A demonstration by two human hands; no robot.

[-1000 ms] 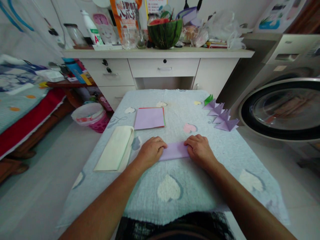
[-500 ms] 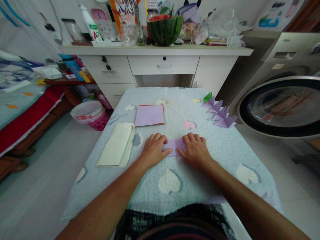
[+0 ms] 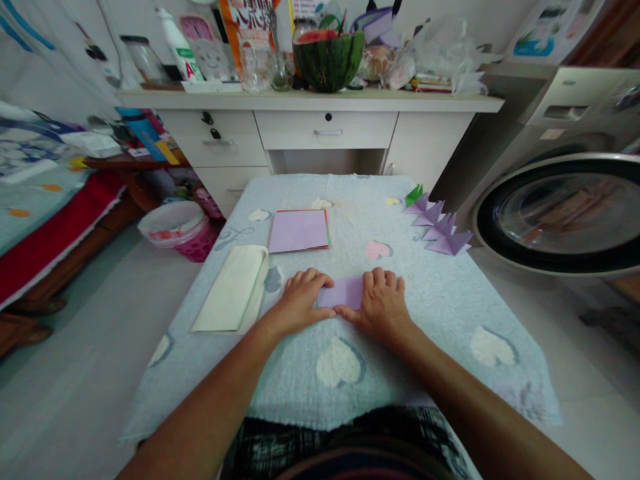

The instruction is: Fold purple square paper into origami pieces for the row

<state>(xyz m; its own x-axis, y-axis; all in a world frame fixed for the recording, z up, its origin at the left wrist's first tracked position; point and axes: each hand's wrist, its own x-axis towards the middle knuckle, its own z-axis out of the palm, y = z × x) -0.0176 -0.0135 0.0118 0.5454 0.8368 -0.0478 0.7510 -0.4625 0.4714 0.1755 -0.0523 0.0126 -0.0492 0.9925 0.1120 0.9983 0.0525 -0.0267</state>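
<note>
Tabletop [image 3: 295,393], one: cloth-covered, heart-printed, bearing the folded purple strip [image 3: 343,291] near its middle. Pale folded sheet [image 3: 227,290], one: material uncertain, lying left of the strip, with the left hand between. Stack of square papers [image 3: 299,231], one: purple uppermost, red and green edges showing beneath, set beyond the strip and to its left. Right hand [image 3: 383,303], one: spread, fingers laid over the strip's right end, thumb stretched out along its near edge. Left hand [image 3: 301,300], one: at the strip's left end, fingers bent at the far corner, thumb apart from them and reaching along the near edge; the thumb tips lie close together, contact between them not certain. The strip itself: flat on the cloth between the hands, both ends partly covered. Purple folded pieces [image 3: 439,229], seemingly four: pointed, in an overlapping row beyond the strip and to its right. Green folded piece [image 3: 414,195], one: at the row's far end, farthest from the strip. Step in hand, as judged: setting a crease along the strip's near edge. Next move appears to call for even thumb pressure outward from the middle, layers kept aligned.
</note>
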